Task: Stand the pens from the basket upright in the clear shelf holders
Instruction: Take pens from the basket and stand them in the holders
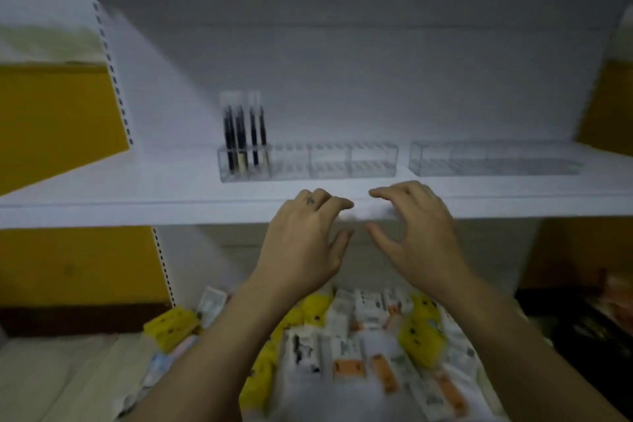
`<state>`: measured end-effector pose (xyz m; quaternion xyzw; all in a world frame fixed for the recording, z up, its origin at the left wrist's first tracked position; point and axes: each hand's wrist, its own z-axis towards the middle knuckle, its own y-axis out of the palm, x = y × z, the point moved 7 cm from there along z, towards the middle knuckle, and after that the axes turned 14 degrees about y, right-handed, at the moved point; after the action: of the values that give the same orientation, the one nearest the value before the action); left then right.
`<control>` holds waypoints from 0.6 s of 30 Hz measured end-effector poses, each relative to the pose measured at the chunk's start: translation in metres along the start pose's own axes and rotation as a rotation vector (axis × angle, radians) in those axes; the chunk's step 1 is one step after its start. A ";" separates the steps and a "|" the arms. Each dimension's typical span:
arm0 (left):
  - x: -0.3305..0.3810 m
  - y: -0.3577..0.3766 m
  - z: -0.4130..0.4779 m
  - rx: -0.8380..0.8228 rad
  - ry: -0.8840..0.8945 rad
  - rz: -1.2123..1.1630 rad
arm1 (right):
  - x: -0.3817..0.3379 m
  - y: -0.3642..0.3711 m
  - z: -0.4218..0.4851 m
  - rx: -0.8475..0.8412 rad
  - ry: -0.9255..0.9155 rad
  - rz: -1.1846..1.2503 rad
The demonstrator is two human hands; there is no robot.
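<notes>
Several black pens (243, 134) stand upright in the leftmost cell of a clear holder (342, 161) on the white shelf (137, 192). A second clear holder (493, 158) sits to its right with nothing in it. My left hand (305, 236) and my right hand (414, 233) hover side by side in front of the shelf's front edge, fingers loosely spread and curved, holding nothing. Below them lies a heap of packaged stationery (359, 336), white, orange and yellow packs; the basket itself is not distinguishable.
Slotted shelf uprights (113, 72) run along the left side. Orange wall panels (58, 113) flank the white shelving on both sides. A dark surface (589, 325) lies at the lower right. The picture is blurred.
</notes>
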<state>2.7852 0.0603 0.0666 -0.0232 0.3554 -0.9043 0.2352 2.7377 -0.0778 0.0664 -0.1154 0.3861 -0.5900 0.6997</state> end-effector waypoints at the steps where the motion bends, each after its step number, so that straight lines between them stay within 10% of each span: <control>1: 0.011 0.012 -0.008 -0.004 0.001 -0.040 | 0.014 -0.002 -0.017 0.022 0.015 0.022; 18: 0.129 0.299 -0.223 -0.908 -0.326 -0.550 | 0.246 0.165 -0.279 -0.761 0.779 -0.141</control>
<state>2.7467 -0.0462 -0.3114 -0.3540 0.6494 -0.6730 0.0086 2.6720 -0.1749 -0.3227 -0.1590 0.7939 -0.4534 0.3726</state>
